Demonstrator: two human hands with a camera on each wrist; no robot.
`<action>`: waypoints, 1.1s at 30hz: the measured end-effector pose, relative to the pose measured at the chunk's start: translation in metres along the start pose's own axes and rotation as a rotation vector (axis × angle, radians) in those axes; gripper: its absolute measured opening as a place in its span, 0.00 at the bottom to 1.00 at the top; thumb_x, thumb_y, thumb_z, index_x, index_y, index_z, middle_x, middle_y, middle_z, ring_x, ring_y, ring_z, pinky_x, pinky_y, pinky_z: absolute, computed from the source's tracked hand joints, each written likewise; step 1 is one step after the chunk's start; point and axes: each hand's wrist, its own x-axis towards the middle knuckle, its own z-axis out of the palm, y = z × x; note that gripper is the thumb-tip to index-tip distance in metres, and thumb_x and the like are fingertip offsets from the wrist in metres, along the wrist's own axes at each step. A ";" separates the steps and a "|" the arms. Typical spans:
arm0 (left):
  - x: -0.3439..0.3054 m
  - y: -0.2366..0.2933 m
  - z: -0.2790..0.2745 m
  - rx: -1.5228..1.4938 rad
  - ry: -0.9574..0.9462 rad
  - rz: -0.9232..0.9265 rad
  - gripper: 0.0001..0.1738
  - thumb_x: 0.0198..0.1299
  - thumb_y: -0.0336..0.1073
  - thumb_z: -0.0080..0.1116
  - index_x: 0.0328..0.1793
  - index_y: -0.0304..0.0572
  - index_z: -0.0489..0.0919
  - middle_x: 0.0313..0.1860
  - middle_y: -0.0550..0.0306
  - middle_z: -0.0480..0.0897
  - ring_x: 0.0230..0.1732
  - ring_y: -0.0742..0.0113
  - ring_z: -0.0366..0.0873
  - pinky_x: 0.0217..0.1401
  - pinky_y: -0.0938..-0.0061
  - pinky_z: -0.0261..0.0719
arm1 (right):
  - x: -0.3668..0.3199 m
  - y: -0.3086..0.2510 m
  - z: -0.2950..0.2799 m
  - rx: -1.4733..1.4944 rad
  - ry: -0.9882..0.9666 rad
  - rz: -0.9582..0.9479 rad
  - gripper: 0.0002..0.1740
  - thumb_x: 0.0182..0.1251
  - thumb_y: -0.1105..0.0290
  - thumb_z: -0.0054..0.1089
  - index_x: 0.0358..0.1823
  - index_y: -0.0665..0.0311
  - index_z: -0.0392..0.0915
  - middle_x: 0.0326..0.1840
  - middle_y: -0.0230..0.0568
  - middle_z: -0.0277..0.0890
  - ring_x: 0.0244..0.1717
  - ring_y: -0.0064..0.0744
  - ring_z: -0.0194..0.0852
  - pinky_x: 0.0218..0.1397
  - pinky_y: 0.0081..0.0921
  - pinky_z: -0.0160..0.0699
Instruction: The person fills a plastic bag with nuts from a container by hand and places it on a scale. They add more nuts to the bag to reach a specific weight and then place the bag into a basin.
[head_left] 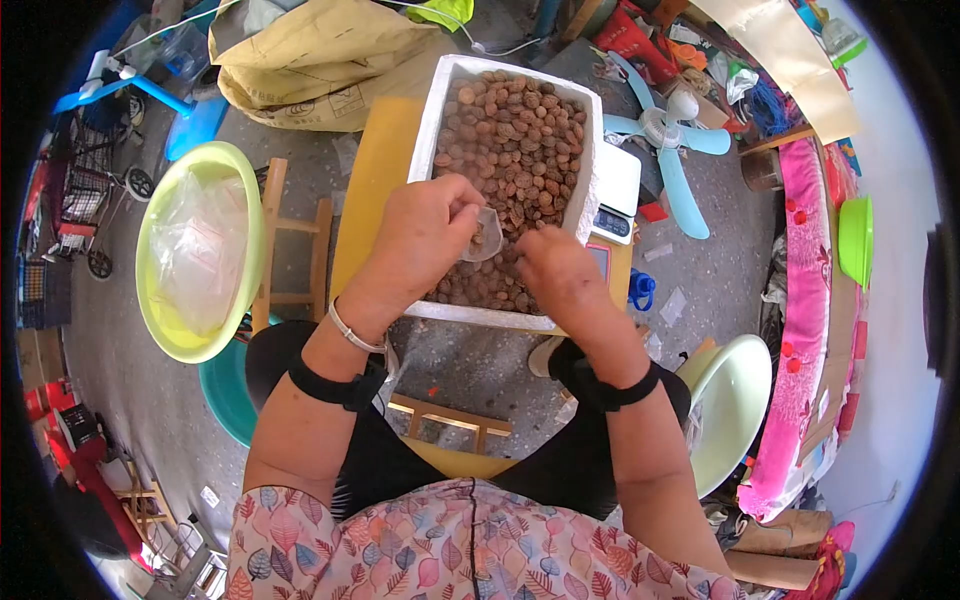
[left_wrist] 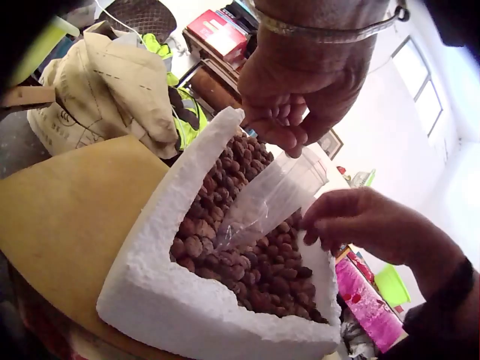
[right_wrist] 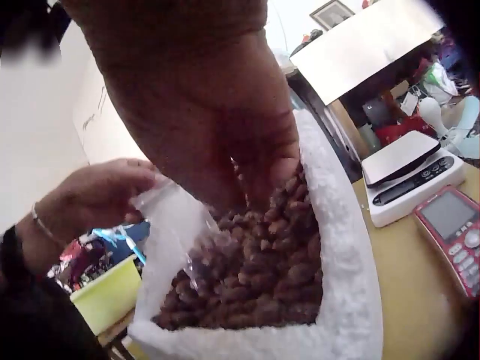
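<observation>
A white foam box (head_left: 424, 135) full of wrinkled brown nuts (head_left: 520, 135) stands in front of me. My left hand (head_left: 425, 232) pinches the top edge of a small clear plastic bag (left_wrist: 271, 196) between thumb and fingers. The bag hangs over the nuts, its lower end right at them, with a few showing at that end in the head view. My right hand (head_left: 572, 278) is at the box's right side, fingers bent down to the nuts in the right wrist view. I cannot tell whether those fingertips hold any.
The box sits on a yellow table (head_left: 378, 165). A white digital scale (right_wrist: 409, 180) and a red calculator-like device (right_wrist: 450, 232) lie to its right. A yellow-green basin (head_left: 255, 215) holding plastic bags is at left, a pale basin (head_left: 735, 400) at right. A blue-bladed fan (head_left: 660, 130) stands beyond the scale.
</observation>
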 end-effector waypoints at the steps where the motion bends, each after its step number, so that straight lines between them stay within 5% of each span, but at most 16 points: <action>1: 0.000 0.000 0.001 0.000 -0.001 -0.001 0.08 0.66 0.30 0.63 0.47 0.35 0.87 0.29 0.56 0.87 0.27 0.75 0.80 0.32 0.75 0.77 | -0.003 -0.001 0.004 -0.048 -0.010 -0.021 0.08 0.62 0.77 0.65 0.42 0.66 0.79 0.41 0.50 0.77 0.47 0.52 0.79 0.51 0.44 0.80; 6: 0.000 -0.003 0.002 -0.020 0.004 0.021 0.08 0.66 0.30 0.63 0.46 0.35 0.87 0.29 0.55 0.87 0.27 0.74 0.79 0.32 0.74 0.76 | -0.005 -0.008 0.024 -0.230 -0.053 -0.065 0.09 0.57 0.77 0.66 0.39 0.64 0.78 0.41 0.50 0.74 0.53 0.54 0.75 0.55 0.44 0.79; 9: 0.000 -0.002 0.000 0.003 -0.017 -0.006 0.08 0.66 0.30 0.63 0.46 0.34 0.86 0.29 0.55 0.87 0.27 0.74 0.79 0.32 0.74 0.76 | -0.001 -0.008 0.025 -0.219 -0.002 -0.104 0.09 0.56 0.77 0.62 0.39 0.63 0.79 0.40 0.49 0.76 0.49 0.52 0.78 0.49 0.43 0.80; 12: 0.000 0.003 -0.003 -0.016 -0.006 -0.048 0.08 0.62 0.31 0.63 0.43 0.35 0.86 0.33 0.42 0.88 0.35 0.47 0.87 0.40 0.60 0.83 | 0.004 -0.002 0.027 -0.083 0.033 -0.010 0.10 0.58 0.79 0.63 0.42 0.65 0.80 0.40 0.50 0.79 0.45 0.47 0.81 0.46 0.37 0.80; 15: 0.000 -0.001 -0.005 -0.017 -0.010 -0.043 0.08 0.65 0.30 0.63 0.46 0.34 0.87 0.29 0.55 0.86 0.27 0.74 0.79 0.31 0.74 0.76 | 0.012 -0.002 0.005 0.597 -0.059 0.379 0.11 0.64 0.78 0.63 0.48 0.65 0.80 0.40 0.44 0.82 0.40 0.35 0.82 0.43 0.28 0.78; 18: 0.000 -0.001 -0.006 0.001 -0.003 -0.024 0.08 0.65 0.31 0.63 0.46 0.35 0.87 0.28 0.55 0.86 0.27 0.74 0.79 0.31 0.74 0.76 | 0.014 0.002 -0.012 1.147 -0.067 0.563 0.12 0.68 0.75 0.64 0.52 0.64 0.80 0.41 0.31 0.80 0.39 0.19 0.76 0.42 0.20 0.76; 22: 0.000 0.002 -0.005 -0.011 -0.008 -0.045 0.08 0.65 0.31 0.63 0.46 0.35 0.87 0.28 0.56 0.86 0.27 0.74 0.78 0.31 0.74 0.75 | 0.011 0.005 -0.021 1.561 -0.082 0.616 0.11 0.74 0.71 0.63 0.55 0.63 0.81 0.42 0.31 0.81 0.39 0.19 0.78 0.44 0.19 0.77; 29: 0.000 0.005 -0.003 -0.011 -0.009 -0.044 0.08 0.65 0.30 0.63 0.45 0.34 0.87 0.28 0.56 0.86 0.27 0.74 0.78 0.32 0.75 0.76 | 0.009 0.001 -0.026 1.590 -0.008 0.578 0.10 0.77 0.70 0.61 0.55 0.63 0.80 0.43 0.30 0.81 0.40 0.18 0.78 0.45 0.21 0.78; 33: 0.001 0.003 -0.004 -0.011 -0.015 -0.028 0.08 0.66 0.30 0.63 0.46 0.34 0.86 0.29 0.56 0.86 0.28 0.74 0.79 0.32 0.74 0.77 | 0.015 -0.029 -0.028 0.946 0.265 0.281 0.11 0.73 0.74 0.65 0.54 0.65 0.80 0.43 0.37 0.81 0.41 0.28 0.81 0.46 0.27 0.79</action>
